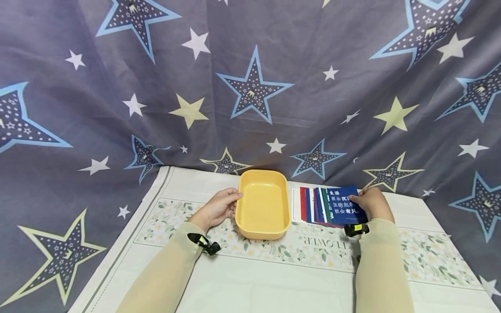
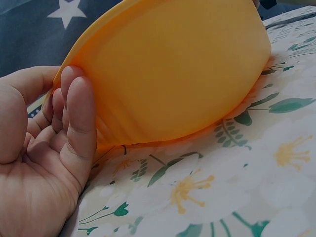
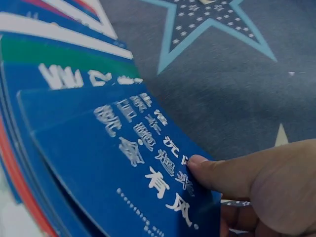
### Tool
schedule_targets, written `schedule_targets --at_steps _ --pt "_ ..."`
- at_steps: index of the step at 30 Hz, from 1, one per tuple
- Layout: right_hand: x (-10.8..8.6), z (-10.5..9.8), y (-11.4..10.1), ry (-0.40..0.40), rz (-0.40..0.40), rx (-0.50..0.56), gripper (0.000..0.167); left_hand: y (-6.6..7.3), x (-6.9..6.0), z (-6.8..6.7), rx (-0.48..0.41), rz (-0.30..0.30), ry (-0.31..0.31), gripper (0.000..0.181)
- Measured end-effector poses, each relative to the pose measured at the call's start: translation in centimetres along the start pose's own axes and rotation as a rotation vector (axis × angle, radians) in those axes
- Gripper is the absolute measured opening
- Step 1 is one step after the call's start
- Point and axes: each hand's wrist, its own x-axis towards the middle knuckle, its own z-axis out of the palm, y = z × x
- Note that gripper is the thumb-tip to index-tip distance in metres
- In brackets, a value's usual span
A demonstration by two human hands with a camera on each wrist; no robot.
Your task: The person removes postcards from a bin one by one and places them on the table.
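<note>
A yellow plastic bin [image 1: 263, 204], with nothing inside, stands on the table in the head view. My left hand [image 1: 222, 206] grips its left rim, the thumb on top and the fingers against the outer wall, as the left wrist view of the bin [image 2: 173, 64] shows. To the right of the bin lies a fanned row of printed cards [image 1: 313, 204] in red, white, blue and green. My right hand [image 1: 372, 203] pinches the blue card [image 1: 344, 204] with white lettering at the row's right end. Its thumb lies on the card's face [image 3: 123, 163]; the fingers are partly hidden beneath.
A white tablecloth [image 1: 266, 287] with a printed flower band covers the table. Behind it hangs a grey curtain [image 1: 250, 139] with stars, close to the bin and cards. Each wrist wears a black strap [image 1: 356, 229].
</note>
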Motion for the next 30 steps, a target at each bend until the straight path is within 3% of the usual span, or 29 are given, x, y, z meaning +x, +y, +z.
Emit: schedule_targets --at_steps 5,18,30 --pt "0.1 0.9 0.5 0.037 0.021 -0.037 0.036 -0.1 -0.1 0.0 -0.002 -0.002 0.003 0.018" --pt "-0.6 1.1 0.1 0.087 0.048 -0.035 0.037 0.1 0.1 0.1 -0.006 0.008 -0.008 0.018" --pt "-0.2 1.2 0.4 -0.006 0.066 0.044 0.041 -0.2 -0.1 -0.1 -0.019 0.007 -0.020 0.018"
